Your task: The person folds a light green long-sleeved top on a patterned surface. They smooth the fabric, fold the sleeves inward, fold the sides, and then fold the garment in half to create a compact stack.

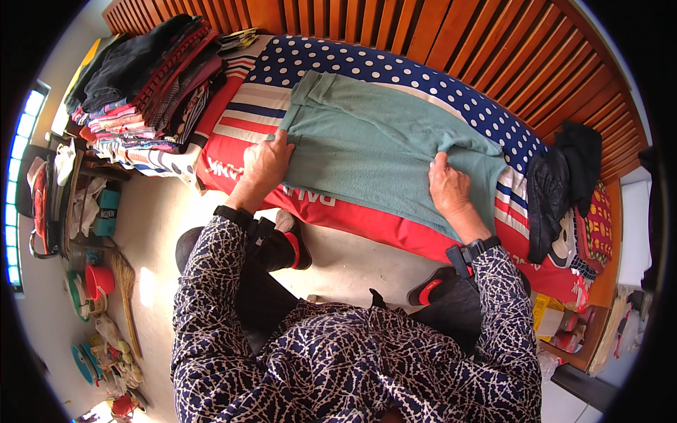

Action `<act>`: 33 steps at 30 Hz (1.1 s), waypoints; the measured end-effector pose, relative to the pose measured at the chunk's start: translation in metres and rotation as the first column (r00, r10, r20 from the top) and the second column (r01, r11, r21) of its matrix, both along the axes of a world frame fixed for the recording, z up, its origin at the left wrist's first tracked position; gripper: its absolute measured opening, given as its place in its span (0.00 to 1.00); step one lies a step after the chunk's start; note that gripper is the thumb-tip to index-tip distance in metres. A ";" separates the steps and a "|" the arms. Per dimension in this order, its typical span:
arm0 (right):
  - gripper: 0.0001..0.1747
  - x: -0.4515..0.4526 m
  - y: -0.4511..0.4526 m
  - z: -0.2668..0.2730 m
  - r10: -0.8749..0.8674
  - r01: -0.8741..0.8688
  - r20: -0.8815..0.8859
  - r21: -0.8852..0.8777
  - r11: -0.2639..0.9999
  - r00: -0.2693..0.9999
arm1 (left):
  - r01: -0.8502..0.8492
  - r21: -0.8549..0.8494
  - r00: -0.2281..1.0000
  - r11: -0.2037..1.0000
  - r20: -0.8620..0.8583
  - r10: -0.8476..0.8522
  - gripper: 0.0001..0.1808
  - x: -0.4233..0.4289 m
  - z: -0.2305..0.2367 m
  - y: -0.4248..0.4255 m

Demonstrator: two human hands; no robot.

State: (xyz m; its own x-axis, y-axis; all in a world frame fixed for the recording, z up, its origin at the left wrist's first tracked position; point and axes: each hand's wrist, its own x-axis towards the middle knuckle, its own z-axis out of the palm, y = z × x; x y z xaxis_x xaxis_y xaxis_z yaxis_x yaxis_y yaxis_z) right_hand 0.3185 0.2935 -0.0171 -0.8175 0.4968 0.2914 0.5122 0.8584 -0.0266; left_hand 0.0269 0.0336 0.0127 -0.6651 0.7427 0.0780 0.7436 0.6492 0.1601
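Note:
A grey-green soft cloth garment (359, 143) lies spread across the bed before me, with a hemmed band at its left end. My left hand (267, 161) pinches the garment near that band, its thumb and fingertips on the edge. Farther right, my right hand (449, 182) grips the cloth with curled fingers; creases run from them across the fabric. Part of the garment's far layer is bunched above my right hand. Beneath it is a bedsheet (349, 55) with blue polka-dot, striped and red printed areas.
A tall stack of folded clothes (143, 90) stands at the bed's left end. Dark garments (550, 195) lie at the right. A slatted wooden headboard (423, 31) borders the far side. On the floor at left are a straw broom (127, 306) and a red bucket (99, 281).

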 end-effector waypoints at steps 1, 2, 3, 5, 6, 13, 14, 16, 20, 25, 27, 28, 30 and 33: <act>0.12 0.000 -0.001 0.002 -0.017 0.017 0.024 -0.015 1.000 1.000 | 0.022 0.061 1.000 0.998 -0.020 -0.020 0.15 0.000 0.001 -0.001; 0.12 -0.001 -0.003 0.005 -0.039 0.041 0.057 -0.031 0.999 0.998 | 0.042 0.114 0.999 0.993 -0.032 -0.038 0.15 0.000 0.001 -0.001; 0.12 -0.001 -0.005 0.009 -0.028 0.029 0.039 -0.015 0.999 0.999 | 0.077 0.185 0.993 0.980 -0.106 -0.058 0.15 0.000 0.003 -0.001; 0.12 0.000 -0.008 0.020 -0.022 0.022 0.033 0.011 1.000 0.999 | 0.145 0.304 0.971 0.941 -0.228 -0.076 0.15 0.000 0.006 0.001; 0.13 0.001 -0.009 0.026 0.026 -0.027 0.013 0.040 0.999 1.000 | 0.191 0.350 0.958 0.917 -0.272 -0.096 0.15 0.002 0.006 0.003; 0.34 -0.001 -0.033 0.027 0.363 -0.366 -0.122 -0.004 0.931 0.924 | 0.483 0.164 0.875 0.860 -0.128 -0.467 0.36 0.042 -0.011 0.009; 0.35 0.002 -0.035 0.022 0.341 -0.348 -0.119 -0.046 0.936 0.932 | 0.483 0.121 0.873 0.868 -0.152 -0.464 0.38 0.044 -0.014 0.008; 0.40 0.004 -0.033 0.013 0.265 -0.257 0.015 -0.204 0.945 0.964 | 0.463 -0.012 0.877 0.886 -0.139 -0.460 0.44 0.042 -0.018 0.008; 0.41 0.008 -0.026 0.002 0.317 -0.317 -0.025 -0.136 0.939 0.948 | 0.471 -0.025 0.871 0.882 -0.146 -0.469 0.44 0.036 -0.020 0.010; 0.41 0.008 -0.026 0.003 0.311 -0.310 -0.020 -0.151 0.939 0.950 | 0.466 0.129 0.885 0.875 -0.079 -0.459 0.34 0.028 -0.012 0.018; 0.41 0.007 -0.026 0.006 0.309 -0.308 -0.013 -0.146 0.940 0.951 | 0.381 0.225 0.917 0.897 0.034 -0.398 0.27 0.020 -0.008 0.029; 0.40 0.007 -0.026 0.007 0.305 -0.303 -0.009 -0.147 0.942 0.952 | 0.363 0.325 0.931 0.873 -0.090 -0.354 0.20 0.020 -0.008 0.037; 0.41 0.006 -0.027 0.009 0.302 -0.299 -0.003 -0.152 0.942 0.953 | 0.385 0.313 0.921 0.868 -0.187 -0.341 0.19 0.010 -0.005 0.048; 0.41 0.005 -0.028 0.012 0.306 -0.304 -0.011 -0.150 0.941 0.952 | 0.391 0.327 0.909 0.860 -0.286 -0.304 0.17 -0.003 -0.004 0.065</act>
